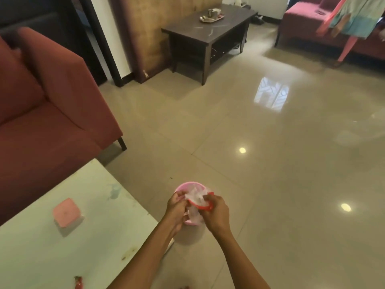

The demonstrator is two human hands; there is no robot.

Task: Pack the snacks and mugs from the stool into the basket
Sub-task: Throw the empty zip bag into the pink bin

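Packing step, mid-way by the look of it: both hands working at a pink basket (183, 187) low over the floor (270, 163), just off the bench (62, 247) edge. Left hand (177, 205) curling fingers (180, 197) round the near-left rim of the pink basket, also touching a crumpled clear plastic wrapper (195, 195). Right hand (214, 211) pinching fingers (208, 198) on the same clear plastic wrapper plus a red-orange rimmed item (201, 206), likely a mug or lid, too blurred to say which. Wrapper sitting between the two sets of fingers, spilling above and below them; basket showing past the fingertips on the far side, its lower wall hidden under the wrists. Cannot tell whether basket resting on floor or being held up; shadow below suggesting slightly lifted.

Stool not in view, so what remains on it not checkable. Pink-lidded box (66, 211) sitting on the bench well to the left of the left fingers, untouched; small red scrap (78, 282) at bench near edge, far below-left of the fingers.

Judged step: pushing or tucking snack wrapper and red item down into basket. Next move probably calling for releasing right pinch once the red item seats inside the rim, keeping left grip steady so basket not tipping, then reaching back for remaining items. Risk: wrapper springing back out, loose plastic snagging fingers.

Background: red sofa (52, 101) left, dark coffee table (208, 32) far, another person (354, 17) top right.
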